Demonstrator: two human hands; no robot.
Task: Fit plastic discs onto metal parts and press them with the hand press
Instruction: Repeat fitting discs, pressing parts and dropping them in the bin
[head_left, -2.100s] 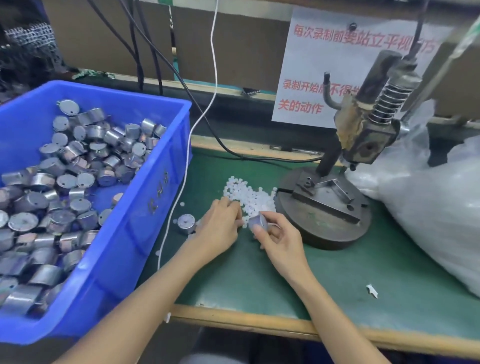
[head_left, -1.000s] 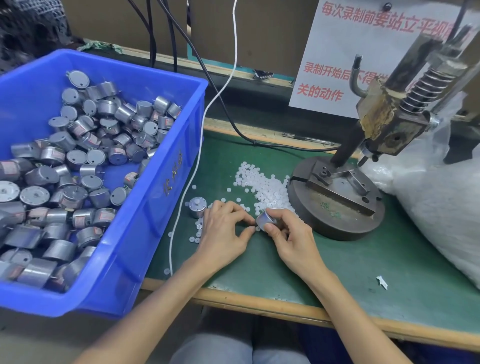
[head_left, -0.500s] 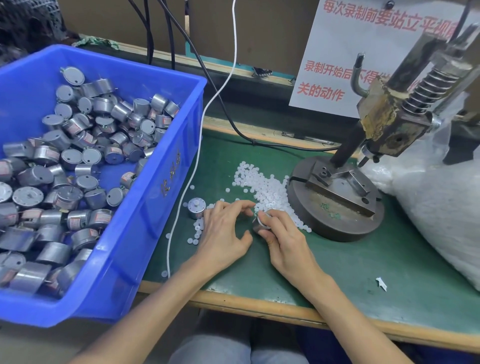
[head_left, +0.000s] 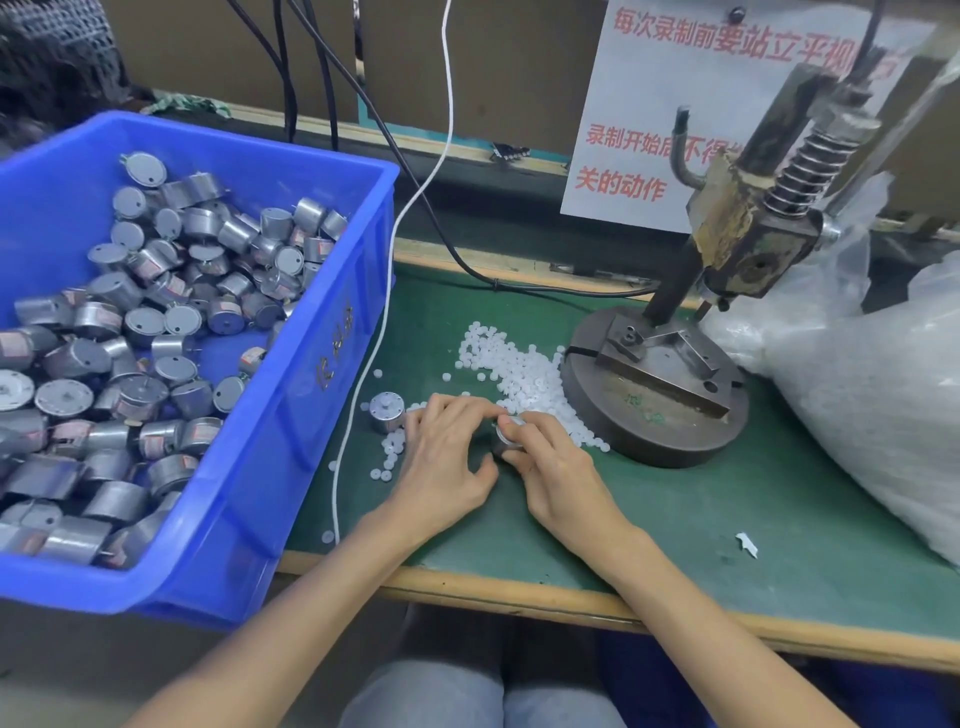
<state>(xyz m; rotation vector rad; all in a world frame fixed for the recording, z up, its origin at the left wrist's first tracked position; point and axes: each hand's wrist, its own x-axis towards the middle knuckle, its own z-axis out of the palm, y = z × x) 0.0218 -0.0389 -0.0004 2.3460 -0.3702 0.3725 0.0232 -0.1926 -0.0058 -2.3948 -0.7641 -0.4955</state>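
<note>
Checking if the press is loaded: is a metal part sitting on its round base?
No: the round grey metal press base carries only its fixture block, while the right hand grips a small silver metal cylinder.

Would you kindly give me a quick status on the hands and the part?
Right hand grips metal part. Left hand fingertips on its top, grip unclear. Loose plastic discs piled against hand press base.
</note>
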